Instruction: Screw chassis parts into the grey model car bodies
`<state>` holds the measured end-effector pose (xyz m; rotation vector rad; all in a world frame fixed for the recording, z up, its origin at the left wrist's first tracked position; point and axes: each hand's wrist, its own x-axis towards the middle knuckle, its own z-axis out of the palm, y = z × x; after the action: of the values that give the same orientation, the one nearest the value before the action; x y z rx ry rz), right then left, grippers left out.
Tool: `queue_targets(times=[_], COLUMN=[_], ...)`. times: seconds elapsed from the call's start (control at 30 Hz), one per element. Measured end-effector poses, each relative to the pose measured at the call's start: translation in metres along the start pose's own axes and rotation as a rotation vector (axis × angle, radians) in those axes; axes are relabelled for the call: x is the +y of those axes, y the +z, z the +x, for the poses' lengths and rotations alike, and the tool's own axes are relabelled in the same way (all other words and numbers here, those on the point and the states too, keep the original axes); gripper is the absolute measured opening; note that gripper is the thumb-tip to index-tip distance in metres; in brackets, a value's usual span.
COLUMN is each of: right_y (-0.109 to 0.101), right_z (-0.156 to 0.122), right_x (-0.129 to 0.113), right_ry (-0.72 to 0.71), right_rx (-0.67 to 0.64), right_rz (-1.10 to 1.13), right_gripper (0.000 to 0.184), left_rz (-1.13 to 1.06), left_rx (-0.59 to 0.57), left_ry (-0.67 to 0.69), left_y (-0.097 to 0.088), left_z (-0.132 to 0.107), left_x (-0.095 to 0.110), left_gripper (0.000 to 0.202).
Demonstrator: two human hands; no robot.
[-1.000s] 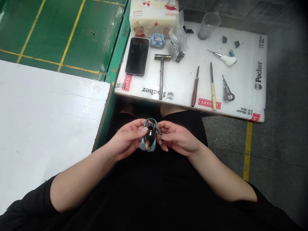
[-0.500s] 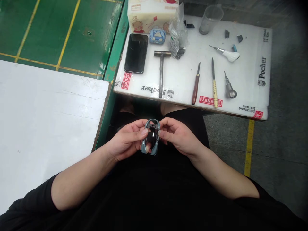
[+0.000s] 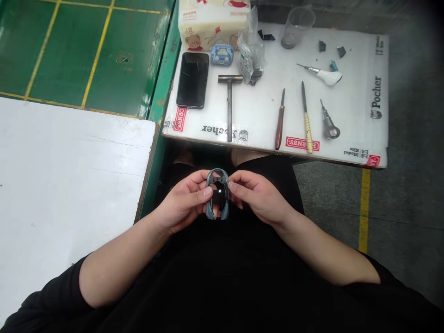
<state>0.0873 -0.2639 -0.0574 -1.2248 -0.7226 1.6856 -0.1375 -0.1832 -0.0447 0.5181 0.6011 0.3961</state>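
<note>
A small grey-blue model car body (image 3: 218,194) with a black middle sits between both hands, above my lap in black clothing. My left hand (image 3: 182,203) wraps round its left side, thumb pressed on the top. My right hand (image 3: 258,196) pinches the right side with thumb and fingertips. The underside of the model and the fingers behind it are hidden.
A white foam board (image 3: 347,111) lies ahead with a black phone (image 3: 193,79), a T-shaped metal tool (image 3: 229,102), several hand tools (image 3: 305,115), a plastic cup (image 3: 296,27), a tissue pack (image 3: 208,23) and a small bag (image 3: 250,55). A white panel (image 3: 69,185) lies left on a green table (image 3: 104,51).
Both hands kept hold of the model car body and turned it slightly; it stands a little more upright. The view shifted a bit.
</note>
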Motion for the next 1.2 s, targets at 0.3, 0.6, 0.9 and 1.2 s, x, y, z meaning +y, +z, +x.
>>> queue_targets(times=[0.3, 0.6, 0.9, 1.2], right_y=[-0.0036, -0.0085, -0.0075, -0.0081], right_z=[-0.0017, 0.0004, 0.0005, 0.0020], right_x=[-0.0025, 0.0025, 0.0025, 0.0056], right_ry=[0.096, 0.155, 0.117, 0.145], right_rx=[-0.080, -0.106, -0.115, -0.123], right_rz=[0.181, 0.282, 0.300, 0.297], right_gripper=[0.041, 0.043, 0.036, 0.039], left_rz=[0.166, 0.194, 0.204, 0.203], left_rx=[-0.027, -0.072, -0.073, -0.037], left_ry=[0.143, 0.236, 0.237, 0.233], left_y=[0.0073, -0.0001, 0.0004, 0.0016], left_z=[-0.0030, 0.0000, -0.0009, -0.0020], left_x=[-0.0012, -0.0041, -0.0046, -0.0043], left_gripper=[0.029, 0.031, 0.032, 0.031])
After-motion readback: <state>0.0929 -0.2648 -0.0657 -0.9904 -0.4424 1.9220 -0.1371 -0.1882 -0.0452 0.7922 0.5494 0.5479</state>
